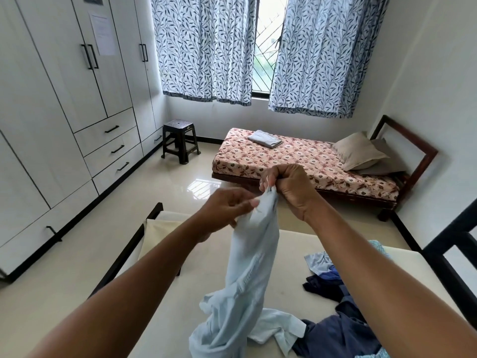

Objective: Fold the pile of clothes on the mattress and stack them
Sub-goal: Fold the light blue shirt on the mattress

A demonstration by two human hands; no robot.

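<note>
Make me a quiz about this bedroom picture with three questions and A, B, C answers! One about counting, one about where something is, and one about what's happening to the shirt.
1. How many pillows lie on the flowery bed?
A) one B) two C) four

2. Where is the dark stool?
A) on the floor beside the wardrobe B) on the flowery bed C) on top of the pillows

3. What is happening to the light blue shirt?
A) it lies folded flat B) it hangs inside the wardrobe C) both hands hold it up

Answers:
1. B: a beige pillow and a grey one lean together at the bed's head.
2. A: it stands on the tiles next to the wardrobe.
3. C: the left hand and right hand grip its top, and it hangs down to the cream mattress.
</note>
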